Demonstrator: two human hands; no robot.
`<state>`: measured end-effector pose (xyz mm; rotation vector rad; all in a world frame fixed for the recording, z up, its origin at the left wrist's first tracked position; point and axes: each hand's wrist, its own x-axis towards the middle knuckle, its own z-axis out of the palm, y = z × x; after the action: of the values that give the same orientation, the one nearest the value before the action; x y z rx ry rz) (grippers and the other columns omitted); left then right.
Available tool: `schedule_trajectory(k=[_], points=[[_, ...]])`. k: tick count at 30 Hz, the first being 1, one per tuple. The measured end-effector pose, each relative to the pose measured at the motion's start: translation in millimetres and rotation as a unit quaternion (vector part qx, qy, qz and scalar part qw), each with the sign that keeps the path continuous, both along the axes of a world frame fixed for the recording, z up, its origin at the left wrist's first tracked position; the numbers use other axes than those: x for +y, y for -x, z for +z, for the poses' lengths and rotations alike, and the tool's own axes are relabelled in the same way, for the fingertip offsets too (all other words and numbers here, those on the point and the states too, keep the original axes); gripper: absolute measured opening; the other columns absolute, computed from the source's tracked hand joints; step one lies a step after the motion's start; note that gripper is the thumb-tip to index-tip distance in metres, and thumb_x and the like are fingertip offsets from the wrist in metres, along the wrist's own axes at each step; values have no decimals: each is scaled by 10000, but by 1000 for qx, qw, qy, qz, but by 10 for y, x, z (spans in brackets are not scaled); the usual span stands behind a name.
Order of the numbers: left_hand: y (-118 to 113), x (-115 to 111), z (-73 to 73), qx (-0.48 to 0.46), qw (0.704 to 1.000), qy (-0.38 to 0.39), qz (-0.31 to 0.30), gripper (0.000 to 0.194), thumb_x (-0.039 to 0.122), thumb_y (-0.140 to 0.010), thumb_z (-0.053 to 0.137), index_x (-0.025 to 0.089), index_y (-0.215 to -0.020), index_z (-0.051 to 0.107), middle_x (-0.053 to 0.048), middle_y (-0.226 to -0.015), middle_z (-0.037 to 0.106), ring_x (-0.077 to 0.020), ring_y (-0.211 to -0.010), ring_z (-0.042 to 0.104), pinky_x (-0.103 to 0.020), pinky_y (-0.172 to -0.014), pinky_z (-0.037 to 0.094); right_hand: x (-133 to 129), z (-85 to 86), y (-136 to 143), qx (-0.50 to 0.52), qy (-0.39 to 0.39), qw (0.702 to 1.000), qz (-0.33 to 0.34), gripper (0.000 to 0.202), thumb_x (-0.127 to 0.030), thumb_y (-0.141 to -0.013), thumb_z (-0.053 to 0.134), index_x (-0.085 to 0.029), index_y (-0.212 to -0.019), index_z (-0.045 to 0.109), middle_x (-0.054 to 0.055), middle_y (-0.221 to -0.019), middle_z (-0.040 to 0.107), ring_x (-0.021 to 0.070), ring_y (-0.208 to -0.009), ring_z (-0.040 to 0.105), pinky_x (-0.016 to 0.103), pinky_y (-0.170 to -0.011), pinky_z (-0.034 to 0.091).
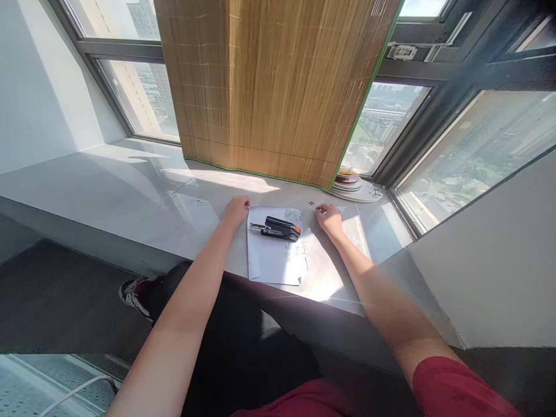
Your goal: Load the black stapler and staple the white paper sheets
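A black stapler [280, 229] with an orange part lies on a stack of printed white paper sheets [269, 263], its narrow metal end pointing left. My left hand [237, 209] rests by the top left corner of the sheets, fingers curled together; whatever they hold, if anything, is hidden. To the right of the sheets, my right hand [330, 220] is low over the sill with thumb and fingers bent inward; what may be between them is too small to make out. Small dark bits, perhaps staples [311, 203], lie just left of its fingertips.
A pale stone window sill [130, 191] carries everything. Stacked plates [347, 184] stand at the back right, by the window. A bamboo blind [278, 87] hangs down behind the sheets. A white wall [486, 260] bounds the right side.
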<state>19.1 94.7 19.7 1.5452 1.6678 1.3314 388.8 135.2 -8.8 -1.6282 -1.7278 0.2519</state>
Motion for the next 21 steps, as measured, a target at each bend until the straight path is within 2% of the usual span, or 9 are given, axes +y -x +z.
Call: schedule_trajectory(k=[2, 4, 6, 8, 12, 14, 16, 19, 21], points=[[-53, -142, 67, 25, 1000, -19, 5, 180, 71, -808, 773, 227, -730, 728, -68, -858, 760, -283, -968, 732, -437, -1040, 577, -33, 44, 70, 23, -31, 999, 16, 260, -183, -873, 542, -169, -918, 798, 112, -941, 725, 263, -896, 668, 387, -880, 541], [-142, -308, 106, -44, 998, -54, 6, 32, 187, -876, 771, 210, -866, 791, -65, -918, 792, -225, -818, 724, -410, -910, 619, -91, 96, 178, 56, -79, 994, 51, 243, -192, -874, 540, -186, -881, 783, 90, -880, 707, 247, -816, 644, 392, -840, 533], [-235, -482, 106, -149, 985, -89, -9, 157, 334, -912, 789, 192, -968, 824, -82, -998, 816, -191, -782, 725, -392, -855, 642, -193, 160, 300, 83, -125, 983, 108, 228, -227, -896, 557, -201, -887, 783, 75, -857, 694, 238, -780, 621, 398, -815, 524], [-303, -639, 74, -219, 970, -101, -33, 306, 455, -878, 847, 177, -1006, 843, -101, -1047, 830, -185, -834, 744, -396, -897, 657, -345, 235, 412, 103, -142, 967, 183, 218, -295, -944, 593, -216, -923, 795, 65, -865, 692, 232, -781, 611, 398, -807, 521], [-327, -815, -1, -259, 960, -89, -65, 451, 530, -796, 925, 171, -1058, 853, -120, -1115, 845, -195, -897, 769, -420, -979, 655, -692, 353, 578, 122, -76, 922, 360, 317, -485, -1030, 645, -249, -1151, 818, 59, -986, 713, 217, -813, 619, 390, -814, 541], [-292, -845, -10, -211, 971, -92, -71, 404, 505, -849, 884, 178, -1084, 850, -117, -1115, 848, -214, -906, 785, -437, -977, 657, -808, 355, 647, 105, -49, 904, 411, 407, -527, -1004, 702, -256, -1298, 781, 73, -1088, 722, 229, -864, 650, 397, -816, 556], [-238, -868, -3, -103, 987, -92, -81, 302, 424, -903, 833, 202, -1108, 850, -96, -1094, 855, -248, -965, 808, -458, -1012, 646, -851, 312, 708, 76, -56, 900, 425, 482, -509, -962, 758, -250, -1369, 741, 94, -1153, 729, 266, -964, 688, 425, -864, 576], [-158, -911, 13, 54, 990, -76, -109, 250, 257, -901, 806, 244, -1148, 847, -58, -1101, 864, -285, -1110, 813, -456, -1099, 608, -801, 208, 758, 40, -73, 901, 425, 452, -448, -943, 759, -248, -1348, 738, 109, -1181, 760, 315, -1088, 715, 487, -982, 580], [-130, -935, 16, 101, 985, -62, -128, 252, 199, -894, 789, 241, -1135, 850, -54, -1138, 864, -290, -1135, 811, -438, -1104, 602, -740, 144, 758, 31, -68, 904, 421, 428, -430, -935, 752, -248, -1322, 748, 112, -1206, 779, 328, -1112, 729, 514, -1013, 582]])
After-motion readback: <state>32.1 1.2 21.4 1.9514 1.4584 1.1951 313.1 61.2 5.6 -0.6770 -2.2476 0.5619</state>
